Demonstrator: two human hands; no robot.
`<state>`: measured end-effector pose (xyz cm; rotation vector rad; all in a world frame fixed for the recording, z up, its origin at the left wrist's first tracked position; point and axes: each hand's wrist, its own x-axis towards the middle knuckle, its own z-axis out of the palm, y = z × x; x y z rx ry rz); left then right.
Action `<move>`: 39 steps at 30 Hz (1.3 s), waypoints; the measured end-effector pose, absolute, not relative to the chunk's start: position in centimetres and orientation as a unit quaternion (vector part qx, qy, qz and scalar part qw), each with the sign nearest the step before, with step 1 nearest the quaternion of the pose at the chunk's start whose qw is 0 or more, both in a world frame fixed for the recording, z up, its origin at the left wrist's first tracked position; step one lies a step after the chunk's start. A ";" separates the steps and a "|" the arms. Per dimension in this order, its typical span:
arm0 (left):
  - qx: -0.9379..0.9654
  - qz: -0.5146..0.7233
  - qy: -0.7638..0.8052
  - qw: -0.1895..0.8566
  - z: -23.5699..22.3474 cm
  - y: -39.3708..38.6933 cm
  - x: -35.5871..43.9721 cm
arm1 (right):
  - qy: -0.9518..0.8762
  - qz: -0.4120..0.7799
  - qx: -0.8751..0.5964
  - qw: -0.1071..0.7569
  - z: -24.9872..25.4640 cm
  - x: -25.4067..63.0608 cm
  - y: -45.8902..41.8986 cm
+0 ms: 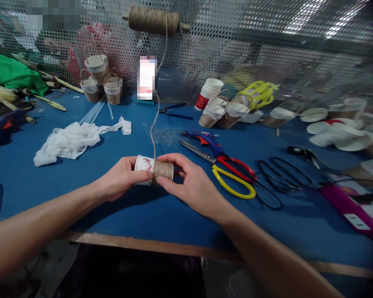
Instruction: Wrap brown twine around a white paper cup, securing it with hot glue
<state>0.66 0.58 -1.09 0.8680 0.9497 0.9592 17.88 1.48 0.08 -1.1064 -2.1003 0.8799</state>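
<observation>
A white paper cup with a pink floral print lies on its side between my hands, above the near part of the table. Twine is wound round its right half. My left hand grips the plain left end, thumb along the front. My right hand closes round the twine-covered end, with fingers over the top and thumb in front. From the cup a strand runs up to a twine spool hung on a rod at the mesh wall.
Scissors with red and yellow handles lie right of my hands, beside a blue glue gun and black cable. White lace is heaped at left. Twine-covered baskets stand behind; stacked cups stand at right. A purple power strip lies far right.
</observation>
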 end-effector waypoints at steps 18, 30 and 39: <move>0.664 0.332 0.463 0.484 -2.4 1.1 0.1 | -0.672 0.136 -0.726 0.059 0.8 25.5 13.6; 0.582 0.323 0.490 0.563 -1.4 2.1 0.2 | -0.663 0.278 -0.651 0.243 2.6 24.4 9.7; 0.541 0.294 0.467 0.635 -0.8 2.9 0.2 | -0.714 0.404 -0.500 0.278 4.0 22.9 4.8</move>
